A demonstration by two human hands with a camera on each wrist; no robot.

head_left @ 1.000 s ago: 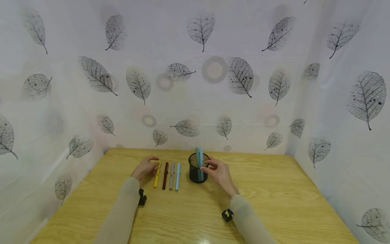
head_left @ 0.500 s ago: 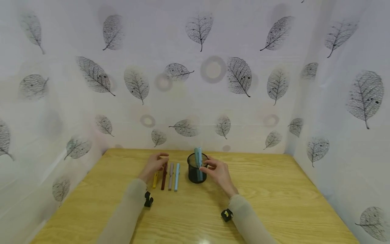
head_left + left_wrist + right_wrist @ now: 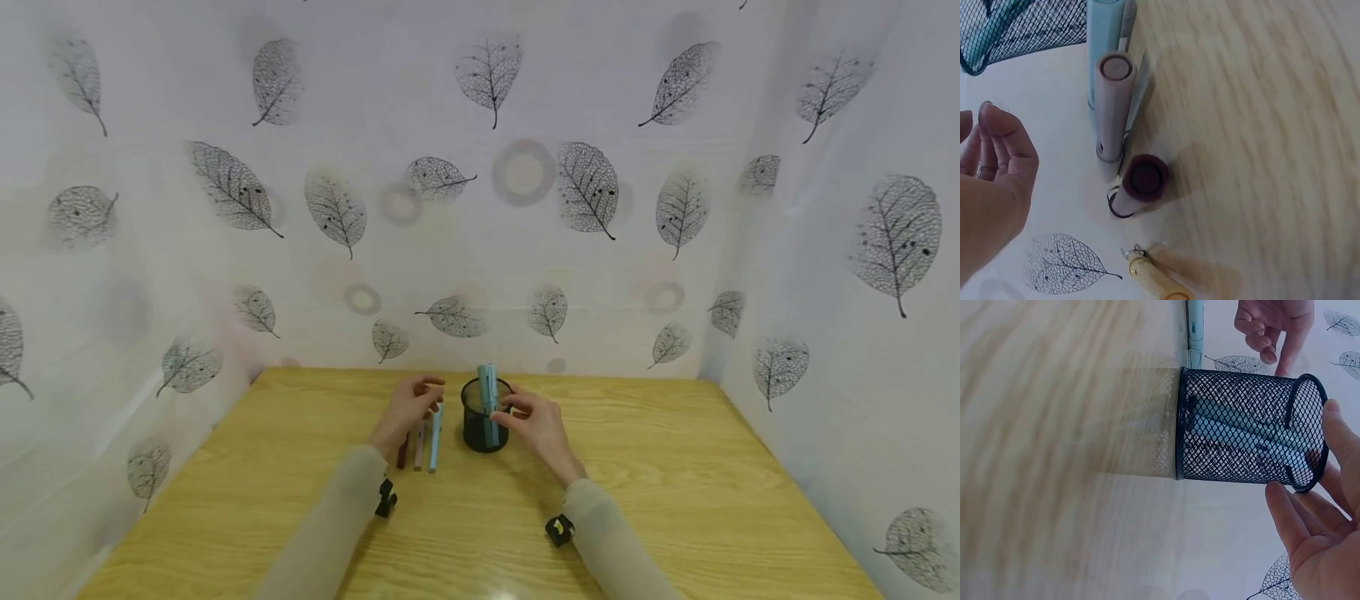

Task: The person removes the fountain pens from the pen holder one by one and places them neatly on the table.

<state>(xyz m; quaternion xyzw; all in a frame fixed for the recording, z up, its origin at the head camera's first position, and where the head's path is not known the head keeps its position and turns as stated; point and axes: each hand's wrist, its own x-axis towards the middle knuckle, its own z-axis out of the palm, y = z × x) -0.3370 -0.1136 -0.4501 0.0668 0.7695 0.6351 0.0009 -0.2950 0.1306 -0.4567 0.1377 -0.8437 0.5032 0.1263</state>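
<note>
I read a narrow strip of bare counter [image 3: 452,450] between the light blue pen [image 3: 434,446] and the mesh cup [image 3: 472,429]. The right hand [image 3: 536,427] blocks the cup's right side, and two standing pens [image 3: 483,387] obstruct its mouth. The left hand [image 3: 410,408] hangs over the lying pens' far ends; I have open room at their near ends. The leaf-patterned backdrop [image 3: 480,250] walls off the rear.

The cup [image 3: 1241,464] looks metal mesh, pens [image 3: 1114,103] smooth plastic, tabletop [image 3: 675,467] glossy wood.
</note>
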